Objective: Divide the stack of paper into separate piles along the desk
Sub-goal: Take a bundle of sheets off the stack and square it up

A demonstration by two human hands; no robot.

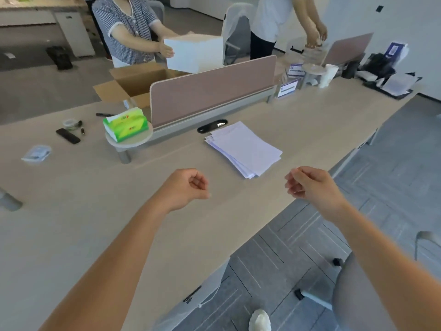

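The dividing is only just beginning: the left hand [188,187] and right hand [307,182] are hovering over the desk [95,187], fingers curled in and gripping nothing. The stack of paper [243,148] is lying just ahead of them, nearer the right. I am counting one stack and no separate piles, so the next move is probably calling for a forward reach to lift off some top sheets.

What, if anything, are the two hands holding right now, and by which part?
Nothing: left hand and right hand are curled, empty, apart from the paper stack.
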